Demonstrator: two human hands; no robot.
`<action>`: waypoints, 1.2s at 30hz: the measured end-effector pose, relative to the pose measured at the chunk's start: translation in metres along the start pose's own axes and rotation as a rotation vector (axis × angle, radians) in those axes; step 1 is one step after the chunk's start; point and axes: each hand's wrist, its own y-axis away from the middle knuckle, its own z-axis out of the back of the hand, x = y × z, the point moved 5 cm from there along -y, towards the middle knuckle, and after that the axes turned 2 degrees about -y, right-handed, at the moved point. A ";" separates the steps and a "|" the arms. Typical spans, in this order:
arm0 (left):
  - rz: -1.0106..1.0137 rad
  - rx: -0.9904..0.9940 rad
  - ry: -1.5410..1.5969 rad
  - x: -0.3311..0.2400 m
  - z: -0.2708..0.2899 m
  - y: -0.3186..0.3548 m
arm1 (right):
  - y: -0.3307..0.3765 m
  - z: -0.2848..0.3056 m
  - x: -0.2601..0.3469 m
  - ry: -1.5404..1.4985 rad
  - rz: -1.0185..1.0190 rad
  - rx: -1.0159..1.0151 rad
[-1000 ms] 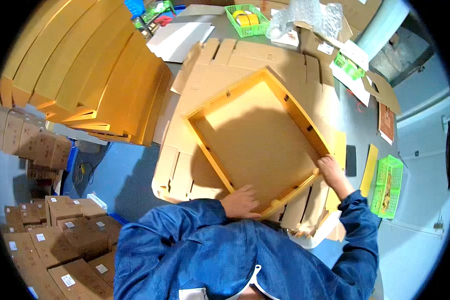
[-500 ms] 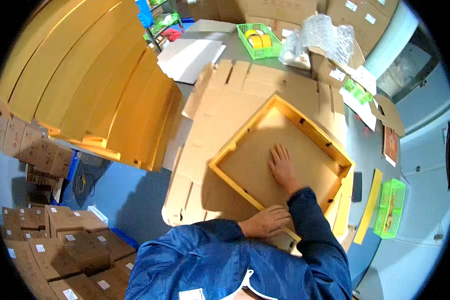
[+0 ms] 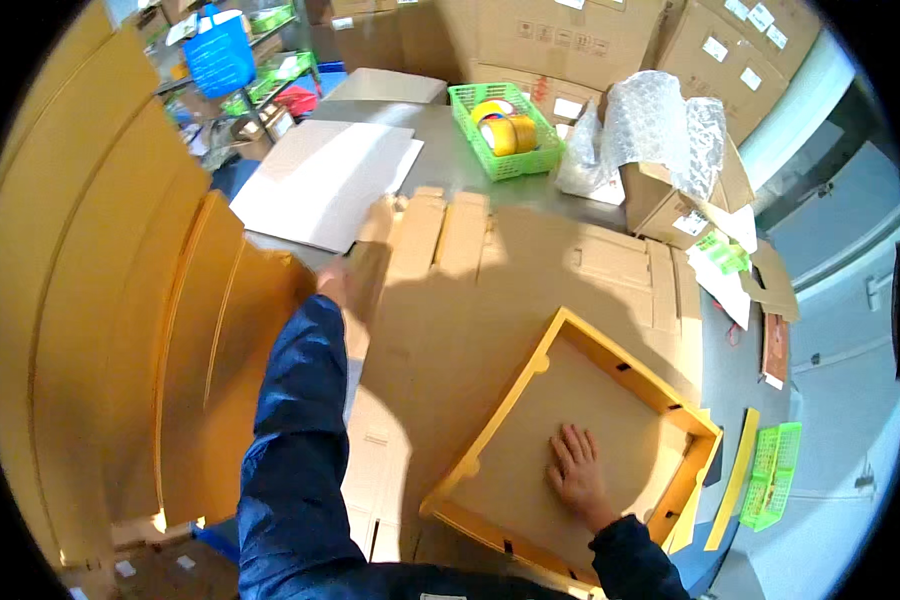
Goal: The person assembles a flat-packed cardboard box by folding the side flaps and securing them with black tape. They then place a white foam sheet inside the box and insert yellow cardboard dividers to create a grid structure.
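- Currently, the yellow tray [image 3: 525, 440] is serving as landmark; it is sitting on flattened cardboard [image 3: 450, 330], which is covering part of the grey surface [image 3: 440, 120].
- Right hand [image 3: 580, 480] is resting palm down inside the tray, fingers slightly spread; its grip is released, grasping nothing.
- Left hand [image 3: 336, 282] is sitting well left of the tray, by the near-side edge of the stack of yellow pieces [image 3: 120, 300]; fingers are blurring into the edge, so cannot tell whether that grip is holding or only touching.
- Beyond the tray, a green basket [image 3: 473, 135] is holding tape rolls; to its right, a yellow strip [image 3: 732, 480] is lying near.
- Step in hand, my judgement: one palm is steadying the tray while the other hand is working at the stack.
- Next move is probably calling for a sure hold on one piece's edge, without shoving the tray.
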 end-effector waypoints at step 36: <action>-0.059 0.674 0.899 -0.227 -0.082 0.146 | 0.006 0.007 0.010 -0.002 -0.014 -0.014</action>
